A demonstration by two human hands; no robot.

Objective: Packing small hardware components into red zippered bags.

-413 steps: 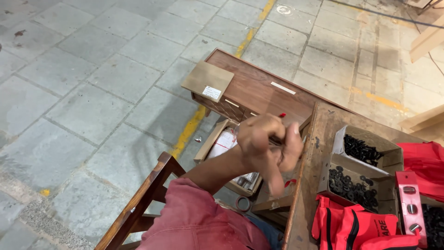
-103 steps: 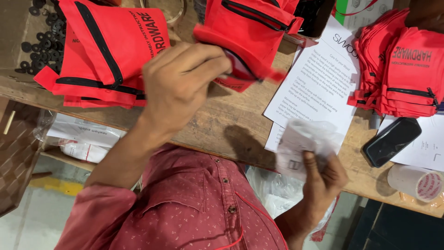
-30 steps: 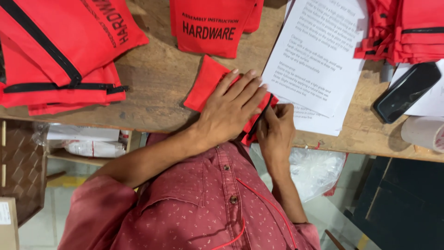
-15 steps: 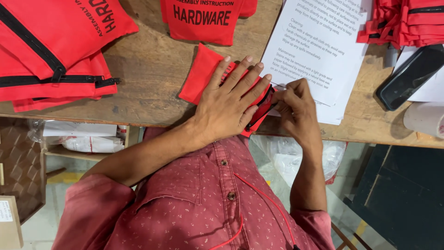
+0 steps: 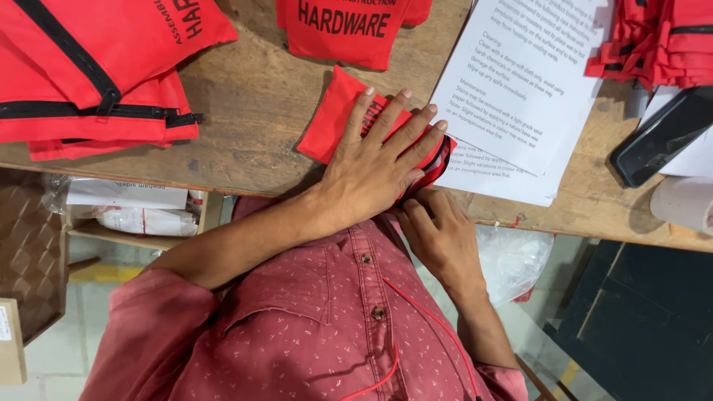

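Observation:
A small red fabric pouch with black print and a black zip lies on the wooden table, near its front edge. My left hand lies flat on it, fingers spread, pressing it down. My right hand is at the table edge just below. Its fingers curl onto the pouch's right end by the zip. What its fingertips pinch is hidden under my left hand.
Large red zip bags are stacked at the left, another red bag lies at the top, and more are piled at the top right. Printed sheets, a dark phone and a white roll lie to the right.
My left hand still presses the pouch flat. My right hand has slid left and down along the pouch's right end, toward the table edge.

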